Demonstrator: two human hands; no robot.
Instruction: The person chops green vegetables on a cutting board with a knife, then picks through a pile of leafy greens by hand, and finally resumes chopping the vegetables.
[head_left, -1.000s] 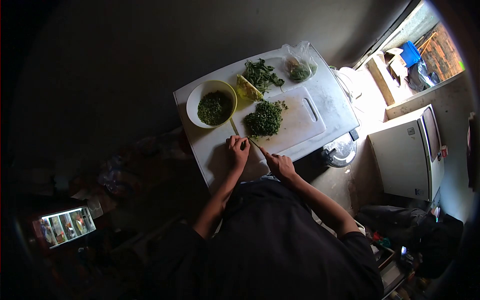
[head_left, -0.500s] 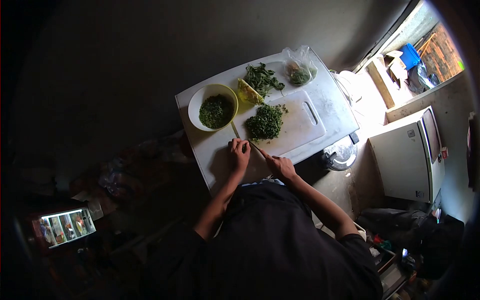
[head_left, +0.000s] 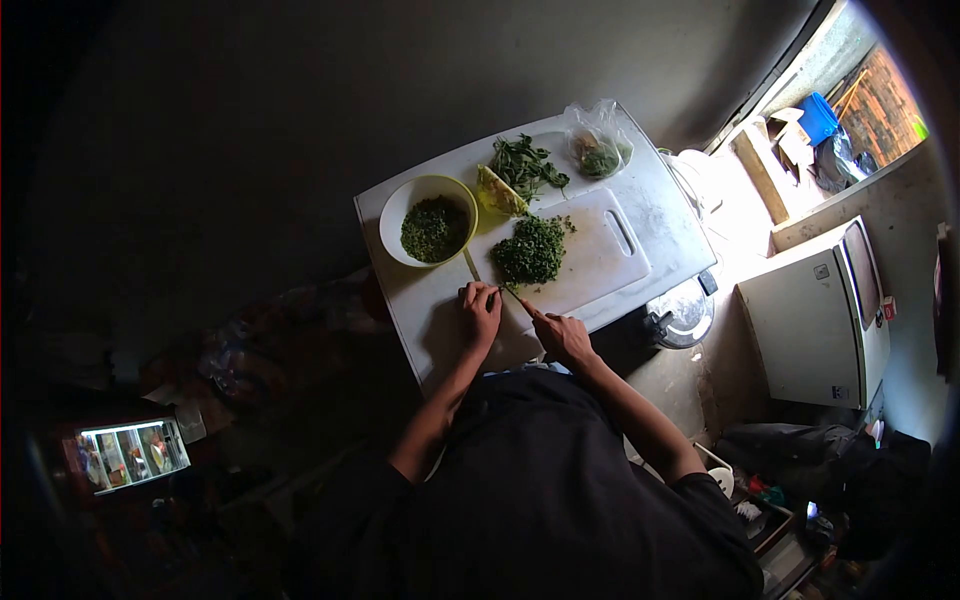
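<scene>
My right hand point(head_left: 563, 338) grips a knife point(head_left: 516, 297) whose thin blade slants up and left at the near edge of the white cutting board point(head_left: 600, 255). Beside the blade tip, my left hand point(head_left: 482, 312) has its fingers curled closed; what they pinch is too small to make out. A heap of finely chopped green herbs point(head_left: 530, 250) lies on the board just beyond both hands. To the left of that heap, a bowl point(head_left: 388, 225), white inside with a yellowish-green outside, holds more chopped greens.
Behind the board lie uncut leafy stems point(head_left: 525, 165), a yellow-green wedge-shaped piece point(head_left: 500, 192) and a clear plastic bag point(head_left: 600, 140) with greens inside. All stand on a white table point(head_left: 660, 210). A lidded pot point(head_left: 685, 312) sits below its right edge, near a small white fridge point(head_left: 810, 310).
The knife blade has shifted slightly at the left fingertips. Both hands stay almost in place, and the whole view has moved a little.
</scene>
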